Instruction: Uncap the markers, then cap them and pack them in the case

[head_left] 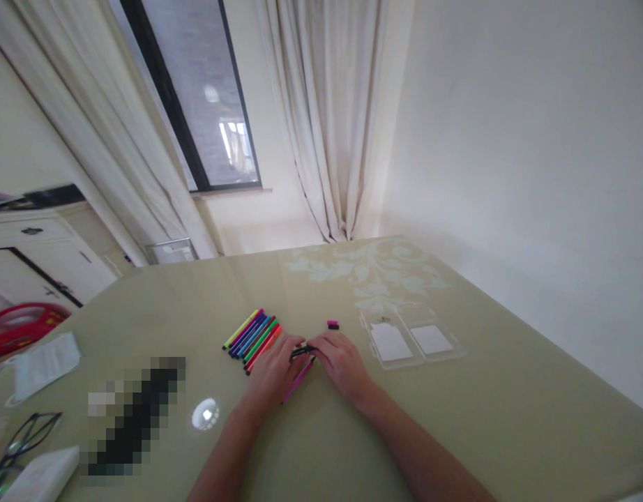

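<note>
Between my two hands is a dark felt-tip pen (301,351), held level just above the table. My left hand (277,366) is closed around one end of it. At the other end the fingers of my right hand (338,359) are pinched, partly hiding the tip. Just below lies a pink felt-tip pen (298,381) without a cap, slanting beside my left hand. Beyond my right hand sit a pink cap (333,323) and a dark cap (333,327), side by side. A row of several coloured felt-tip pens (254,336) lies left of my hands, some partly behind my left hand.
To the right an opened clear plastic case (399,364) holds white cards. A face mask (47,366), glasses (33,434) and a white box (44,477) are at the left, near a pixelated dark item (138,418). The green table (510,432) meets the wall at right.
</note>
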The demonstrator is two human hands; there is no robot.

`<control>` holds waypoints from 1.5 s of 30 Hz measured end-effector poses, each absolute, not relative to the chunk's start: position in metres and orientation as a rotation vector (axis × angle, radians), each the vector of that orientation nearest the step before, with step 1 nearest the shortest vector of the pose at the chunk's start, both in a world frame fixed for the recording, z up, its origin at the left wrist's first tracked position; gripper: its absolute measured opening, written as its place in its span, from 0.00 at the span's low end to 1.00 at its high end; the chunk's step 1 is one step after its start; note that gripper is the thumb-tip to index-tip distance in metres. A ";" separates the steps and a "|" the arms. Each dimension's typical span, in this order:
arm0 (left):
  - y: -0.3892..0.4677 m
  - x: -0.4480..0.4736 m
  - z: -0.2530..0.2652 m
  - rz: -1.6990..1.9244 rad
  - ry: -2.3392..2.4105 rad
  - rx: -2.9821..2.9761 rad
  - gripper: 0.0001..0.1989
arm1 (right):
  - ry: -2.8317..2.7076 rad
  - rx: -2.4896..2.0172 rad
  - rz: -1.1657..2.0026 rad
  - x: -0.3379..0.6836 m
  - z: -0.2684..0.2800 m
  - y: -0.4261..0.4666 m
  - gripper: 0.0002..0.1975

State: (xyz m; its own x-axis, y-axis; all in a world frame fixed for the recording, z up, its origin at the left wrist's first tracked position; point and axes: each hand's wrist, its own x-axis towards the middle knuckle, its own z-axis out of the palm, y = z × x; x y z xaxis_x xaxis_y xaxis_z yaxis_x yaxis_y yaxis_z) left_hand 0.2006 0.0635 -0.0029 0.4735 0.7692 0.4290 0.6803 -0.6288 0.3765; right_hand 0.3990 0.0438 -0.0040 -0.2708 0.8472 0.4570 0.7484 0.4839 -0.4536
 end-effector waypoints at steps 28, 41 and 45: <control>0.068 0.197 -0.004 0.592 1.669 2.330 0.15 | -1.970 -1.688 0.041 0.438 -0.012 0.065 0.14; 0.075 0.179 0.001 0.539 2.101 2.189 0.07 | -2.039 -1.914 -0.080 0.430 -0.006 0.069 0.09; 0.074 0.179 -0.003 0.530 2.114 2.247 0.07 | -2.004 -1.897 -0.104 0.432 -0.009 0.072 0.10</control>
